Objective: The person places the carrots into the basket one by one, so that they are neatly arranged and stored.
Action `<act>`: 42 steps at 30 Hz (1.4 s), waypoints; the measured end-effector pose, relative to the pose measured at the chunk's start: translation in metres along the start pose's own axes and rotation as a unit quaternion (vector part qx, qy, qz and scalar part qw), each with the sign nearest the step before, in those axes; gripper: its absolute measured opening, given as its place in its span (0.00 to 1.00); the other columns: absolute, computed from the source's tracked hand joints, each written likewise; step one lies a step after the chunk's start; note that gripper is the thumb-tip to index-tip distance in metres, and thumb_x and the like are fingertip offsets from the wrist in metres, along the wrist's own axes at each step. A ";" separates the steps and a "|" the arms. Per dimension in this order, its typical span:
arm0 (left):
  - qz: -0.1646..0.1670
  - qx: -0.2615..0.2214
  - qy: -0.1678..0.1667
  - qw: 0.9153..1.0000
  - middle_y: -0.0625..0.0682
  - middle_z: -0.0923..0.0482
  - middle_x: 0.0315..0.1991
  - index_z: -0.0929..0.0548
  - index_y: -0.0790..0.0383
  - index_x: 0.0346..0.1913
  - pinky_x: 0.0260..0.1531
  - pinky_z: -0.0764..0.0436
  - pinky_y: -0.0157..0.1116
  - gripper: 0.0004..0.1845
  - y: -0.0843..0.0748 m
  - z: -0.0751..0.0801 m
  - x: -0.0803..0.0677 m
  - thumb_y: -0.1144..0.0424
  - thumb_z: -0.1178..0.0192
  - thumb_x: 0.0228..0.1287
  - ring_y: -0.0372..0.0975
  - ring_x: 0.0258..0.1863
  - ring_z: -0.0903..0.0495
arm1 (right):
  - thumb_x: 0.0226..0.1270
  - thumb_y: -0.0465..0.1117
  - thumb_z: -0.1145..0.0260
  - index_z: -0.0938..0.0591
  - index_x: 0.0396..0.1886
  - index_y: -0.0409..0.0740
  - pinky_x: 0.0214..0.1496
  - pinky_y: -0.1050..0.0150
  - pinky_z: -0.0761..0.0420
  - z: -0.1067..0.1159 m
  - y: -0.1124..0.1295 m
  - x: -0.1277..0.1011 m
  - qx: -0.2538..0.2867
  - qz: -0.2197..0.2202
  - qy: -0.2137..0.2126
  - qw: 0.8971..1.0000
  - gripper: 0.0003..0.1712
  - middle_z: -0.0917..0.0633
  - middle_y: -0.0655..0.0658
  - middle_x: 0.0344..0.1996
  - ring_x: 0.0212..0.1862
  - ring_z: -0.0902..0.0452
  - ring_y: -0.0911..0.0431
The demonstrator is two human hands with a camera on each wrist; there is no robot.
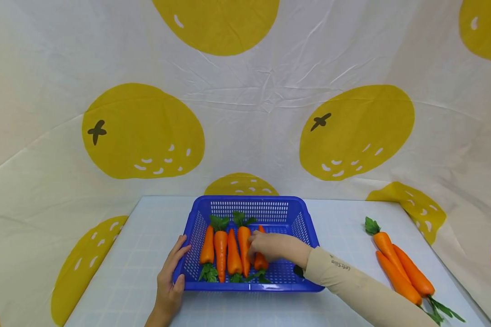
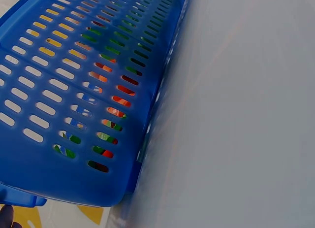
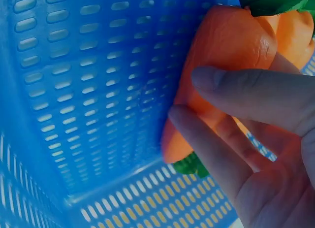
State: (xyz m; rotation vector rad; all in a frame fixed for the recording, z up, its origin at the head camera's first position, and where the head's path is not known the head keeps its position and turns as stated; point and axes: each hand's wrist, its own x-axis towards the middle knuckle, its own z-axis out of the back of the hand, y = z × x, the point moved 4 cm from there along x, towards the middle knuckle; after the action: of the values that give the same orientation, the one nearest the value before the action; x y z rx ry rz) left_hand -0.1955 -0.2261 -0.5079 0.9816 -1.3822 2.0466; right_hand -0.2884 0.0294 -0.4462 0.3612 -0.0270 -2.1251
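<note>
A blue plastic basket [image 1: 245,287] stands on the table, with several orange carrots lying side by side in its left and middle part. My right hand [image 1: 266,247] reaches into it and holds the rightmost carrot [image 1: 261,262], whose leaves point to the near side. In the right wrist view, thumb and fingers lie against that carrot [image 3: 226,36]; some fingers are partly hidden by the carrot. At the basket's near left corner, my left hand [image 1: 169,277] rests on the rim, its fingers extended along the left side. The left wrist view shows the basket's slotted wall [image 2: 54,110].
Three more carrots [image 1: 403,268] with green leaves lie together on the table [image 1: 343,222], right of the basket. Behind the table hangs a pale cloth [image 1: 245,136] printed with big yellow fruit. My right forearm crosses the basket's near right corner.
</note>
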 end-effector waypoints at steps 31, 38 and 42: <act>0.015 0.009 0.008 1.000 0.66 0.36 0.71 0.26 0.69 0.65 0.68 0.40 0.29 0.25 0.001 0.000 -0.001 0.66 0.53 0.66 0.51 0.74 0.41 | 0.52 0.26 0.26 0.19 0.39 0.48 0.36 0.77 0.26 0.007 -0.002 0.004 0.006 0.057 -0.056 0.997 0.18 0.22 0.52 0.33 0.34 0.31 0.62; 0.005 0.000 0.006 1.000 0.67 0.36 0.70 0.27 0.71 0.64 0.69 0.40 0.30 0.25 0.000 0.000 -0.001 0.66 0.54 0.67 0.53 0.74 0.41 | 0.56 0.28 0.27 0.19 0.40 0.44 0.39 0.74 0.24 0.028 -0.004 -0.006 0.062 0.052 -0.074 0.994 0.15 0.19 0.48 0.34 0.38 0.24 0.53; 0.001 -0.001 0.004 1.000 0.68 0.36 0.70 0.26 0.72 0.64 0.69 0.40 0.30 0.25 -0.001 0.000 0.000 0.66 0.54 0.67 0.53 0.73 0.41 | 0.57 0.29 0.28 0.19 0.42 0.43 0.39 0.72 0.24 0.041 -0.010 -0.013 0.090 0.044 -0.095 0.990 0.14 0.19 0.46 0.34 0.38 0.24 0.52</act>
State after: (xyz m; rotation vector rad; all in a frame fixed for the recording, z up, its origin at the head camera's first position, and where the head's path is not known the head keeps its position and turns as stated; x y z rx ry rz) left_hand -0.1948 -0.2262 -0.5077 0.9712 -1.3824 2.0480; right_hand -0.3008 0.0405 -0.4051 0.2556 -0.3410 -2.0676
